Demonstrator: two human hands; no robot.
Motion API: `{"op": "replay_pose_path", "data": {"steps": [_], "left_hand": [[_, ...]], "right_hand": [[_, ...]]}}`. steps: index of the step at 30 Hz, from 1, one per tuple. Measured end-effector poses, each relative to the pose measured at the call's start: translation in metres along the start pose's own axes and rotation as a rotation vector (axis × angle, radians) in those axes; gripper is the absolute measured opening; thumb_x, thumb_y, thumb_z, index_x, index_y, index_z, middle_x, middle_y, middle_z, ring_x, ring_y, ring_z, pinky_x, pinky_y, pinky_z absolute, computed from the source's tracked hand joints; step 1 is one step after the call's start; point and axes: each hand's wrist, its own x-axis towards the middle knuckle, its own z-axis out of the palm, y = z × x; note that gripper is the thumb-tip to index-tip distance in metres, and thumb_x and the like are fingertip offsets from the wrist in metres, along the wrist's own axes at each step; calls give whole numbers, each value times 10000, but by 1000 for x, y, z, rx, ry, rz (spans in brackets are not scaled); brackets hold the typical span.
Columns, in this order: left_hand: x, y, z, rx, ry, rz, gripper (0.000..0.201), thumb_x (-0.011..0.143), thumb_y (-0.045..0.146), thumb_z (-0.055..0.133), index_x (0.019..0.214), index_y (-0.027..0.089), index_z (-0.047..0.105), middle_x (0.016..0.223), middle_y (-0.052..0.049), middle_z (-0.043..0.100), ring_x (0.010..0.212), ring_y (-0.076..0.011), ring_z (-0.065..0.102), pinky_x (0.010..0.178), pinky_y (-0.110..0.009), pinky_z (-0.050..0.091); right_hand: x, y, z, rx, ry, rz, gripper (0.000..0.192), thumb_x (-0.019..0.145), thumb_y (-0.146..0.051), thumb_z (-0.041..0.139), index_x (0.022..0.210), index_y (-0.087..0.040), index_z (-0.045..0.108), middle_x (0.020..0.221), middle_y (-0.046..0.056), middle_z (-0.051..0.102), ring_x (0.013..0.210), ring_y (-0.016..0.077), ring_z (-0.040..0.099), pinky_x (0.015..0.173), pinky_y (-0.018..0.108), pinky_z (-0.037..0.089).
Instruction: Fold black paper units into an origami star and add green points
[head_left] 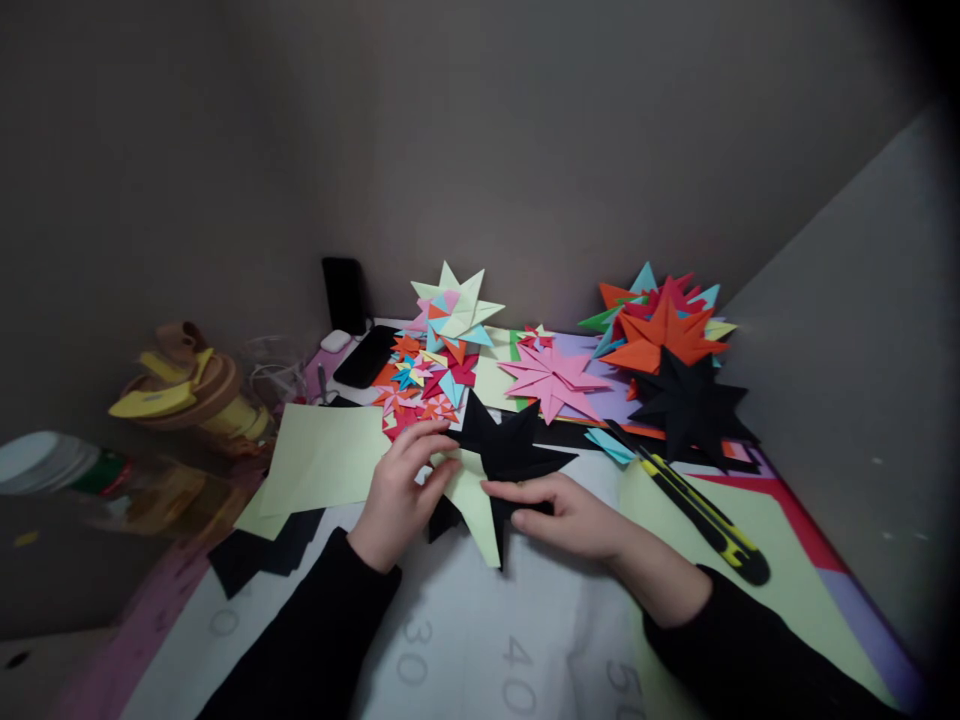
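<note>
Centrally on the table (480, 640), both hands pin a black star (504, 450) flat: left hand (397, 495) fingers pinch its pale point, right hand (570, 515) fingers press together on its edge.

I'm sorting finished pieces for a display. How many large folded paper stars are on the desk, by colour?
Pale yellow star: 1
Pink star: 1
Orange star: 1
Black star at the back: 1
Black and pale yellow star in the hands: 1
Total: 5
</note>
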Motion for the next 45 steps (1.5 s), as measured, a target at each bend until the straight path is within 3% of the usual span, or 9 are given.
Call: {"op": "replay_pose_path", "data": {"steps": [6, 13, 17, 22, 32, 35, 37, 41, 45], "left_hand": [[3, 2, -10, -5, -25, 55, 59, 843, 158, 589, 813, 188, 631, 1121, -107, 630, 1060, -228, 601, 896, -392, 499], [6, 4, -13, 8, -53, -8, 94, 859, 197, 572, 826, 183, 659, 1108, -117, 641, 1068, -243, 599, 837, -371, 526], [7, -2, -17, 31, -148, -38, 122, 860, 217, 573, 958, 193, 643, 1207, -126, 591, 1018, -223, 614, 723, -316, 560], [7, -12, -20, 54, -214, -39, 74, 850, 217, 592, 922, 202, 594, 1166, -112, 618, 1001, -217, 621, 694, -299, 548], [8, -15, -23, -55, -92, -132, 173, 798, 246, 642, 714, 196, 499, 867, -55, 685, 753, -169, 638, 628, -265, 484], [6, -13, -20, -50, -18, -165, 134, 812, 243, 633, 769, 200, 513, 728, 7, 621, 588, -116, 562, 548, -227, 450], [6, -11, -19, -50, -7, -126, 69, 838, 224, 606, 838, 200, 541, 766, -2, 614, 624, -117, 565, 556, -223, 452], [9, -7, -21, -76, -118, 38, 137, 885, 166, 529, 957, 205, 640, 927, -59, 627, 841, -161, 596, 682, -268, 489], [11, -5, -23, -94, -179, 68, 225, 880, 171, 550, 1054, 234, 678, 969, -68, 590, 815, -150, 577, 608, -238, 479]], "right_hand": [[0, -2, 0, -6, 35, 4, 462, 808, -295, 625, 1263, -220, 582, 1283, 72, 597, 1168, 284, 587, 1013, 470, 429], [-1, -4, 0, -53, 81, 10, 462, 793, -223, 595, 1255, -199, 591, 1268, 73, 607, 1167, 287, 588, 1024, 479, 416], [-1, -4, -1, -65, 92, 2, 463, 788, -213, 591, 1251, -202, 596, 1268, 70, 607, 1162, 283, 591, 1026, 472, 415], [-1, -4, -1, -74, 71, 0, 464, 790, -226, 596, 1254, -214, 594, 1263, 63, 611, 1147, 284, 602, 1009, 465, 431], [-2, -7, 1, -73, 7, -26, 452, 811, -226, 590, 1262, -238, 584, 1254, 48, 624, 1127, 274, 616, 1003, 462, 435], [-2, -9, 3, -77, -23, -37, 466, 807, -199, 572, 1272, -235, 573, 1287, 51, 594, 1165, 261, 592, 1019, 449, 423], [-2, -9, 3, -78, -30, -41, 469, 809, -186, 558, 1275, -231, 569, 1298, 56, 581, 1175, 250, 586, 1019, 435, 425], [-2, -9, 2, -88, -38, -55, 460, 817, -198, 557, 1274, -246, 568, 1292, 52, 584, 1160, 238, 598, 1004, 428, 443], [-2, -10, 2, -110, -30, -61, 456, 813, -212, 577, 1268, -245, 575, 1272, 59, 600, 1130, 242, 619, 992, 424, 455]]}}
